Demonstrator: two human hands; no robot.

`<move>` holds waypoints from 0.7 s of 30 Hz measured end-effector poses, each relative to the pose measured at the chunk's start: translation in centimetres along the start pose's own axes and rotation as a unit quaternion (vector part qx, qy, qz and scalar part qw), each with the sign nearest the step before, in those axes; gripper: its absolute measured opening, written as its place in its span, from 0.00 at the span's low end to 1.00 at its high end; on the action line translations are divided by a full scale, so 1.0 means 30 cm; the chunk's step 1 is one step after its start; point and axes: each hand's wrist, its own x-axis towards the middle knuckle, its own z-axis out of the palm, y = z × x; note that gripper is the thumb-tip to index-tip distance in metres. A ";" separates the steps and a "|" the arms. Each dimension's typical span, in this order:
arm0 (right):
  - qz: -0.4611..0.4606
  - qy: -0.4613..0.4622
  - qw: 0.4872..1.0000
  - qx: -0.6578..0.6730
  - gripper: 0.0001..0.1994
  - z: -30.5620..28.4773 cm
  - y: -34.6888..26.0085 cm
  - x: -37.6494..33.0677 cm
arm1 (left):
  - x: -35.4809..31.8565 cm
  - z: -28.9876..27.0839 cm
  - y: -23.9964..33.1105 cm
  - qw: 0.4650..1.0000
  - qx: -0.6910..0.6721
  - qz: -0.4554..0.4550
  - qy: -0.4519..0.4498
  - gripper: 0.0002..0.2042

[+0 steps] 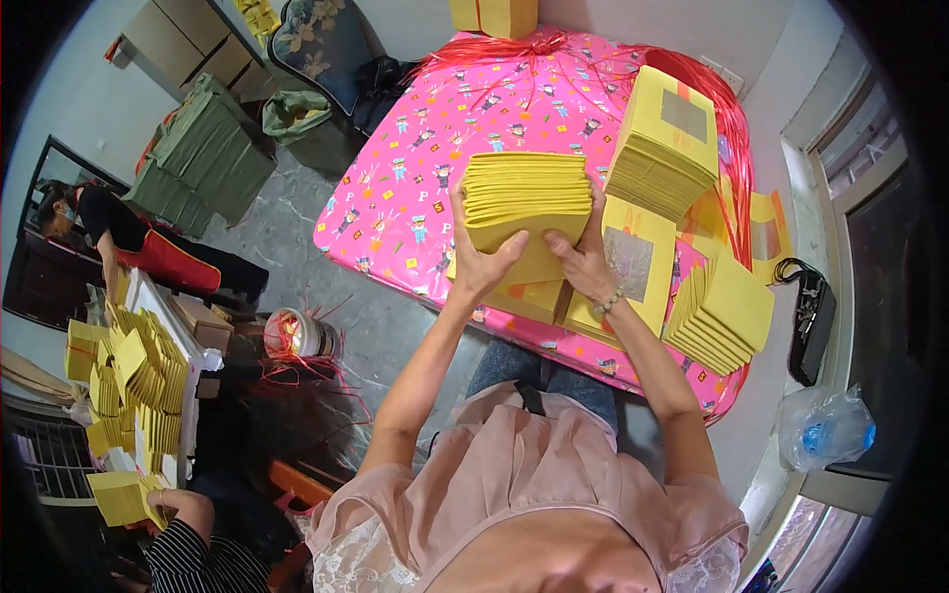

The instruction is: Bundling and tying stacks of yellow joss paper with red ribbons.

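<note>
Both my hands are closed on a thick stack of yellow paper (527, 193), whose layered folded edges face up and away from me. My left hand (482, 259) grips its left side, thumb on the near face. On the opposite side is my right hand (583, 259), thumb likewise on the near face and a beaded bracelet at the wrist. The stack is raised above the near part of a table with a pink patterned cover (395, 198). Just right of it lies a yellow bundle (652, 259) with a grey square on top. Part of another yellow bundle shows below my hands.
A tall yellow stack (643, 163) and a fanned stack (717, 316) occupy the table's right side. Red plastic strips (514, 47) lie along its far edge. Leftward are a bucket (297, 334), green sacks (198, 158) and two people at a table piled with yellow paper (158, 395).
</note>
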 end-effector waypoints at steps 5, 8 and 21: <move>-0.010 0.006 1.000 -0.011 0.48 -0.001 -0.001 -0.011 | 0.010 0.012 -0.011 0.998 0.025 0.047 0.033 0.41; -0.027 0.020 0.999 0.000 0.47 0.010 0.018 -0.007 | -0.001 -0.012 -0.033 0.998 0.008 -0.046 0.030 0.40; -0.068 0.169 0.981 0.066 0.43 -0.026 -0.129 -0.040 | 0.126 -0.003 0.108 0.981 0.132 -0.095 -0.110 0.28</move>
